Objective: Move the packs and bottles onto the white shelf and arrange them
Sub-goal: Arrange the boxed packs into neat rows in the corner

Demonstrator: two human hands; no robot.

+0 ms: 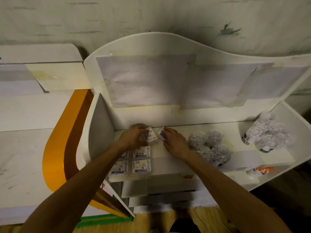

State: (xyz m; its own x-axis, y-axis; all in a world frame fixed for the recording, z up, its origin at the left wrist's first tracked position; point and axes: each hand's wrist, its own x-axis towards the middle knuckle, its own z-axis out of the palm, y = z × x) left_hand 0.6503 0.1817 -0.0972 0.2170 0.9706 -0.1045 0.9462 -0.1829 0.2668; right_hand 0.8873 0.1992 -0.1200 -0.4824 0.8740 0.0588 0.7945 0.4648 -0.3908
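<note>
1. The left hand (134, 137) gripped one pack (151, 136) at the back of the white shelf (168, 152), probably extending the grid of four packs (134, 161) just in front.
2. The right hand (175, 142) pinched another pack (161, 132) beside it.
3. Wrapped bottles (208, 147) lay close right, crowding the row's free space; more bottles (267, 132) sat farther off.

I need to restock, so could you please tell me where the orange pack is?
In the head view, the orange pack lies at the shelf's front right edge, in front of the wrapped bottles.
</note>
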